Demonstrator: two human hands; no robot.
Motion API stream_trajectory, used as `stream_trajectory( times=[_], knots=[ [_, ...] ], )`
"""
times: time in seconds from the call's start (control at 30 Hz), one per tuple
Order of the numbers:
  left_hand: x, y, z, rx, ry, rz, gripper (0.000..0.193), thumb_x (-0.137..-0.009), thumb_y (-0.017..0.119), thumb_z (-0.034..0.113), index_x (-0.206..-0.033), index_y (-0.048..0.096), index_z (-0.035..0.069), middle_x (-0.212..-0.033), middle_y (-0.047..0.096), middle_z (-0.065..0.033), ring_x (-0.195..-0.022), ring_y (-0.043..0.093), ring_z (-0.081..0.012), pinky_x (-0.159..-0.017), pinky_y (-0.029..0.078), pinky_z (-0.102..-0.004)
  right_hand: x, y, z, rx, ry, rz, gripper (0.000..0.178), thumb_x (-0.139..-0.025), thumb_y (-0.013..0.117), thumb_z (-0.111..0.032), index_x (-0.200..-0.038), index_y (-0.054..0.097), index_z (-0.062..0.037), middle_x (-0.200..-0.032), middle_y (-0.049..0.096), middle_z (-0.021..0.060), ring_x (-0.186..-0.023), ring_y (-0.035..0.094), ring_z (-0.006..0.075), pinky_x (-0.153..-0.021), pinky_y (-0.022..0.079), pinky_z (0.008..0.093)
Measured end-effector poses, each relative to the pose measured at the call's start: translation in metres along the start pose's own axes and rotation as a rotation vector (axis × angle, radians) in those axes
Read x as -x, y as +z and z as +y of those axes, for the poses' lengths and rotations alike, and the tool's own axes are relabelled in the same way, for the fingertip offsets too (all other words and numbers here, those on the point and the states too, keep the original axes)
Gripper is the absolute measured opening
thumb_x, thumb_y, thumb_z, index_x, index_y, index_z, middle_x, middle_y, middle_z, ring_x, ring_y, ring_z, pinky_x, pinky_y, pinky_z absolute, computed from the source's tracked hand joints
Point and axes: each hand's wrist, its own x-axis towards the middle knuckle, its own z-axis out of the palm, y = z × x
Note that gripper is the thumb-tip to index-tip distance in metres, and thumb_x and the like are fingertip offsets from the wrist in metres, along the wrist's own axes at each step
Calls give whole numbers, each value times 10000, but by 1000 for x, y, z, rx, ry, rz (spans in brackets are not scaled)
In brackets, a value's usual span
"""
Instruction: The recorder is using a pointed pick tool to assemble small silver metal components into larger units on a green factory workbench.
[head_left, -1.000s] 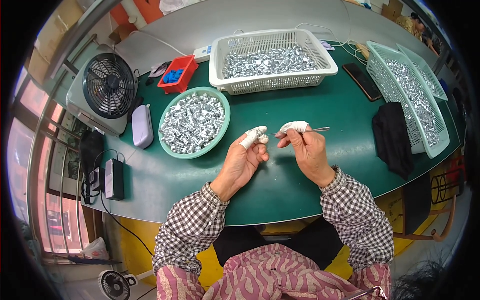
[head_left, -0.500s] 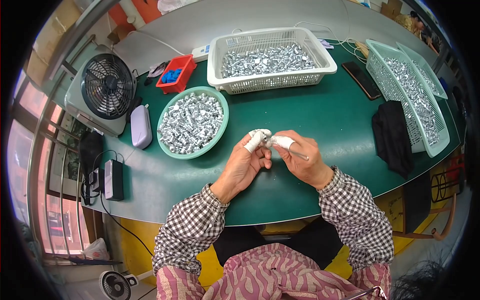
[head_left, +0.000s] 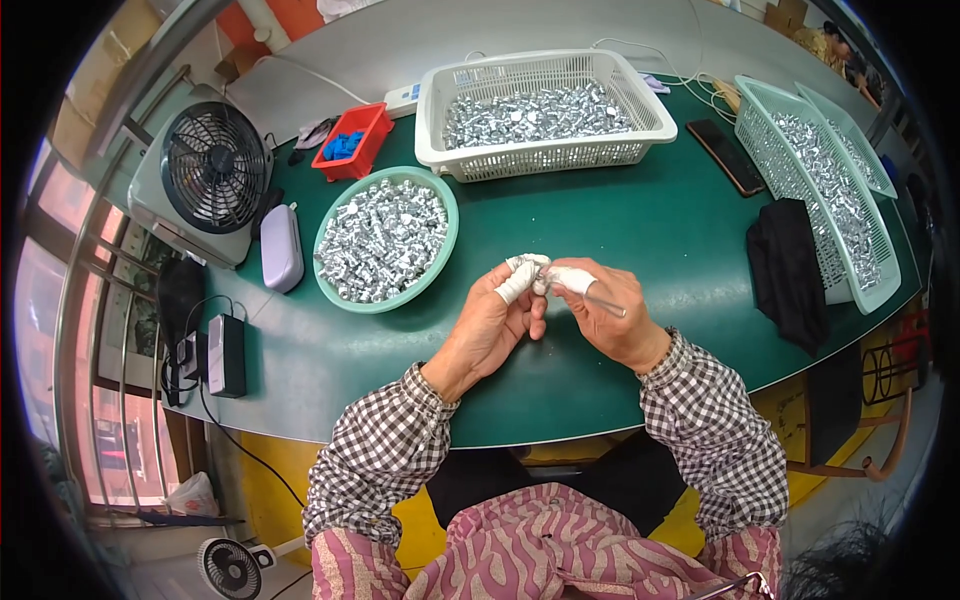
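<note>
Over the green tabletop my two hands meet, thumbs and some fingertips wrapped in white. My left hand pinches a small silvery metal part, mostly hidden by the fingers. My right hand is closed around a thin metal rod-like tool, its back end sticking out to the right and its front at the part. Up and left of my left hand stands a round green basin heaped with small silvery metal parts.
A white basket of metal parts stands at the back, a red box with blue pieces beside it. Green baskets, a black cloth and a phone lie right. A fan and a lilac case stand left.
Both hands stay together in nearly the same place. The right hand and its tool have shifted very slightly to the right, and the whole view has moved a little.
</note>
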Motion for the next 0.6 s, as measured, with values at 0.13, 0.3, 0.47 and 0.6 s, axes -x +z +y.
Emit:
stream_trajectory(
  times=[0.13,0.3,0.47,0.6],
  knots=[
    [4,-6,-1,48,-110,-81,193,-925,470,194,-1027,513,37,-779,496,-6,-584,467,-88,-458,400,-230,-3,1,-3,-8,-6,18,138,-869,536,-59,-793,584,47,-672,621,107,-560,608,170,-461,459,253],
    [5,4,4,-9,-79,-6,190,-927,467,221,-997,506,49,-775,491,-1,-570,454,-84,-441,374,-212,0,1,-1,-89,158,39,82,-829,575,-50,-799,589,25,-669,609,109,-486,580,189,-426,437,269],
    [7,4,4,-79,-88,-10,198,-923,473,250,-991,496,66,-783,485,3,-577,451,-76,-425,360,-201,-1,-2,2,117,-128,-5,72,-791,611,-52,-818,573,3,-712,595,117,-574,591,244,-480,458,314],
    [0,8,1,-196,-55,53,250,-918,478,269,-1066,496,68,-795,489,5,-579,450,-70,-424,364,-194,-2,6,17,-72,122,163,72,-802,589,-48,-784,545,6,-700,585,133,-590,592,277,-481,455,338]
  ],
)
